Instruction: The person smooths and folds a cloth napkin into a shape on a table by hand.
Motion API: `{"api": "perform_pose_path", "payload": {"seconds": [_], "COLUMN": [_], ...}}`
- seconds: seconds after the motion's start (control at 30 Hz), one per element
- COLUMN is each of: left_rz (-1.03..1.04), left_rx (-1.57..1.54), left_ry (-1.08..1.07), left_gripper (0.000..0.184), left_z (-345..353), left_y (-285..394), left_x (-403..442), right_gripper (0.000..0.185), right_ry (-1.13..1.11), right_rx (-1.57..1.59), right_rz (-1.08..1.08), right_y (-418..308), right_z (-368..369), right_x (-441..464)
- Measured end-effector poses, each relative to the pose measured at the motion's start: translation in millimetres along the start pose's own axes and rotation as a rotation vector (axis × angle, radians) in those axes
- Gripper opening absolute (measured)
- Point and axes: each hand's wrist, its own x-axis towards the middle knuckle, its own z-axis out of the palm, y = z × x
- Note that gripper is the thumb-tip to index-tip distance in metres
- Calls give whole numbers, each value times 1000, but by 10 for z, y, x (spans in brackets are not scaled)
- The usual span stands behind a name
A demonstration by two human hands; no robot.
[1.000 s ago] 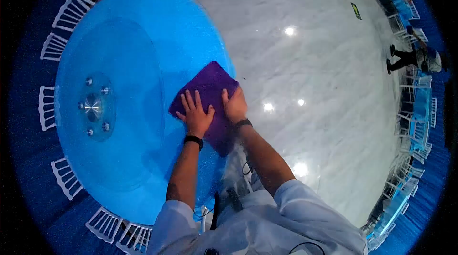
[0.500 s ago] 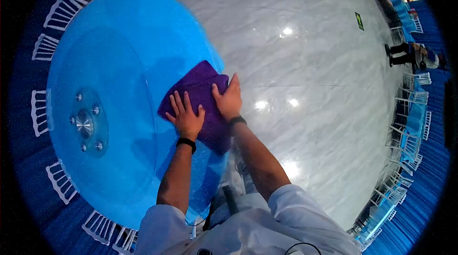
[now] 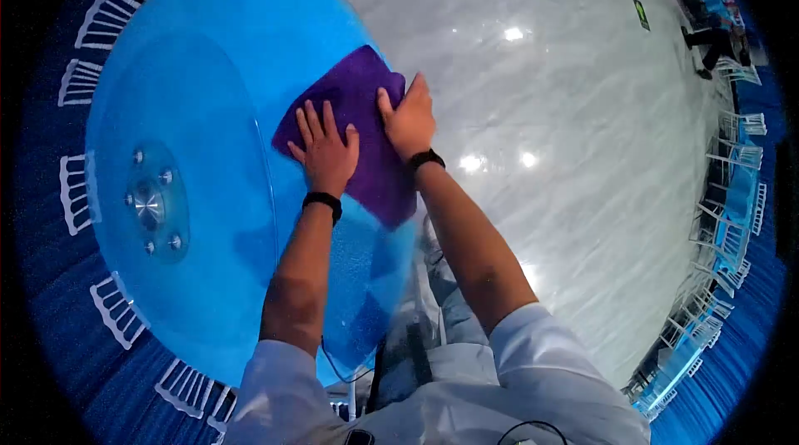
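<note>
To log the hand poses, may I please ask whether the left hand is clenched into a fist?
No, the left hand lies on the cloth with its fingers spread.

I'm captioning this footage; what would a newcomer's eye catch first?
Probably the dark purple cloth at the right of the round bright-blue table, left hand spread on it, right hand at its edge. Then the shiny round silver disc, amid small metal studs, at the table's left.

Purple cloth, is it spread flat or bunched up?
Spread mostly flat: the purple cloth shows broad and cornered beneath the left hand. Whether it is doubled over, I cannot tell.
</note>
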Motion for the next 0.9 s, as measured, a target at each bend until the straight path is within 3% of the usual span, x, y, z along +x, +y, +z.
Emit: {"api": "perform_pose_path", "payload": {"seconds": [0.07,0.23,0.37,0.43,0.73,0.8,0.9], "left_rz": [19,116,152,156,121,89,-92], "left_rx": [13,-82,-90,-87,-160,-55,-84], "left_ry": [46,-72,-108,-126,-305,-320,-136], "left_gripper": [60,60,61,62,69,66,63], "left_z": [11,-5,33,38,-271,-358,-365], "left_y": [-27,-144,-225,-301,-483,-457,-336], "left_x": [38,-38,-470,-723,-1789,-1885,-2103], "right_gripper": [80,79,79,78,55,51,46], "right_ry": [17,7,-23,-122,-179,-192,-89], "right_rx": [-53,-235,-201,-47,302,345,403], "right_rz": [-24,-111,-105,42,159,207,198], "right_y": [-30,55,131,129,495,503,462], "right_z": [4,52,-82,-206,-419,-423,-439], "right_x": [-28,-388,-768,-964,-2134,-2324,-2431]}}
